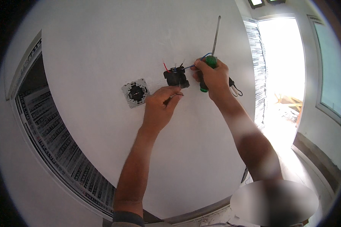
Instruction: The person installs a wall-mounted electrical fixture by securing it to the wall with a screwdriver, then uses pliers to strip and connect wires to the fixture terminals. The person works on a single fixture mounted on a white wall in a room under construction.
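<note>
A black electrical wall box (176,79) sits in the white wall, with a red wire (165,67) and dark wires sticking out of its top. Just below it, the fingertips of my left hand (161,104) pinch a thin dark wire (180,94). To the box's right, my right hand (215,77) pinches a blue wire (189,67) that runs from the box. That same hand also grips a screwdriver (211,61) with a green handle, its long shaft pointing up. Behind its wrist pokes out a black end with a looped cord (235,89), whose kind I cannot make out.
Left of the box, a socket insert (136,94) with a metal mounting frame is set in the wall. A film-wrapped frame (64,140) curves along the left. On the right are a bright doorway (280,64) and a window (331,72). A blurred patch covers the lower right.
</note>
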Motion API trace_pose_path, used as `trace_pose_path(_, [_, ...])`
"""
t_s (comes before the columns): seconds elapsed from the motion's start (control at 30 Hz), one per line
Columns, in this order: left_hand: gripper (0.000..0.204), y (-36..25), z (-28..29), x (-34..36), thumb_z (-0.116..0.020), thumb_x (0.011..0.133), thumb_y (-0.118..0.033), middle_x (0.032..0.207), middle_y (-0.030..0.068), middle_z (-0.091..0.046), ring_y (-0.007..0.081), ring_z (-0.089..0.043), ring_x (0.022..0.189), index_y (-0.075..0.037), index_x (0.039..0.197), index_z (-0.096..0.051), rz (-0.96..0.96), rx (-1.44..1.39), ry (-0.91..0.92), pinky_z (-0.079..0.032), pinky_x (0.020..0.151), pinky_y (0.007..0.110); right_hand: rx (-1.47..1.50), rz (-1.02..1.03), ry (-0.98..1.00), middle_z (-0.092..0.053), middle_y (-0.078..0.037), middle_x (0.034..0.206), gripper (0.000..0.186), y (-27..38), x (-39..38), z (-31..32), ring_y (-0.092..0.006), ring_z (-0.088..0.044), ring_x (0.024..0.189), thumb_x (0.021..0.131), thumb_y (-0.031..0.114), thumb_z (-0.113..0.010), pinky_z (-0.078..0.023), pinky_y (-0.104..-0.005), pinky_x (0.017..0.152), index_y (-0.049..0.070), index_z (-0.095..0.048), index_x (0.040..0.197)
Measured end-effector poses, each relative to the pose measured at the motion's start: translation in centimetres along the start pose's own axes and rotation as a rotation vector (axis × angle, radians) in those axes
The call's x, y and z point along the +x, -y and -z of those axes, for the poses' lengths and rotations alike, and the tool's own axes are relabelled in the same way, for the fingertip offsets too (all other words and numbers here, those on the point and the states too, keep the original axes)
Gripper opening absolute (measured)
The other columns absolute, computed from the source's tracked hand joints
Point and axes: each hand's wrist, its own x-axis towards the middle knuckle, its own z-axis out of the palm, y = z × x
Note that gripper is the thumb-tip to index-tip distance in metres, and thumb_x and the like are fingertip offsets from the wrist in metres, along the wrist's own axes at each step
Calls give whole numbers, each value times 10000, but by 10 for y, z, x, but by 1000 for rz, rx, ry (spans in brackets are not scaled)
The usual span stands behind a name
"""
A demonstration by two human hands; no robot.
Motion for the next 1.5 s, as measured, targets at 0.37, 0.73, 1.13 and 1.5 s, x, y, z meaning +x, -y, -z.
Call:
trace_pose_path(0.37, [274, -19, 25, -28, -744, 948, -53, 1115, 103, -771, 101, -682, 758, -40, 1222, -737, -115, 211, -86, -559, 675, 267, -166, 52, 141, -751, -113, 865, 212, 9, -53, 29, -160, -689, 630, 964, 207, -747, -563, -289, 580, 2, -716, 1013])
trace_pose_path(0.73, [170, 3, 21, -257, -662, 973, 0, 1088, 146, -772, 202, -730, 931, 12, 1113, -757, 322, 117, 216, -579, 749, 314, -626, -600, -342, -658, -42, 719, 251, -119, -336, 307, -123, -641, 601, 979, 246, -751, -506, -277, 528, 9, -676, 946])
trace_pose_path(1.13, [344, -96, -95, -592, -753, 928, -256, 1144, 181, -762, 337, -749, 928, -50, 1204, -754, 1038, -352, 1606, -587, 855, 408, -1020, -1634, -717, -717, -221, 803, 304, -132, -788, 469, -354, -734, 733, 769, 240, -772, -584, -457, 674, -39, -682, 852])
trace_pose_path(1.5, [721, -178, -104, -798, -792, 879, -446, 1452, 274, -576, 439, -548, 1351, -86, 1468, -585, 1304, -229, 1772, -441, 1145, 484, -1181, -1552, -169, -724, -305, 1119, 512, -336, -872, 531, -492, -683, 1103, 843, 358, -685, -554, -524, 965, -46, -695, 1156])
